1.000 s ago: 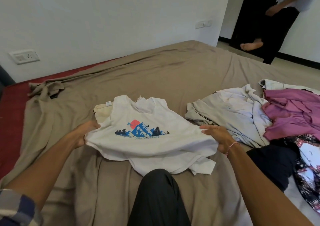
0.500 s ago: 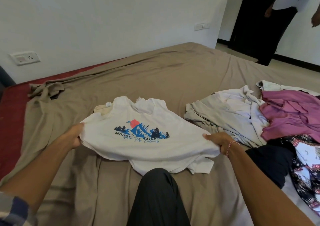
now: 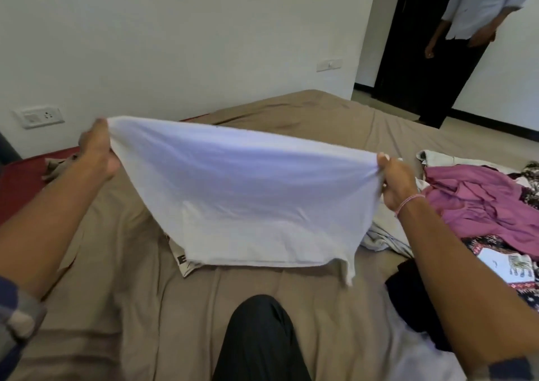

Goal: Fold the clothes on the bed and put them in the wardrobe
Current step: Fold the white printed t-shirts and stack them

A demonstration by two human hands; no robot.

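A white T-shirt (image 3: 242, 194) hangs stretched in the air above the tan bed sheet (image 3: 122, 278), its plain back side toward me and its lower edge touching the bed. My left hand (image 3: 97, 150) grips one upper corner of it. My right hand (image 3: 395, 182), with a pink thread on the wrist, pinches the other upper corner. A cream garment with dark print (image 3: 182, 259) peeks out from under the shirt's lower left edge. The wardrobe is not in view.
A pile of unfolded clothes lies at the right: a purple garment (image 3: 478, 205), a patterned dark one (image 3: 501, 261), a black one (image 3: 408, 287), a light one (image 3: 382, 235). My dark-trousered knee (image 3: 259, 334) sits at bottom centre. A person (image 3: 466, 30) stands by the dark doorway.
Both hands have lifted the white T-shirt off the bed and pulled it taut, so its printed front faces away from me. The person by the doorway has shifted.
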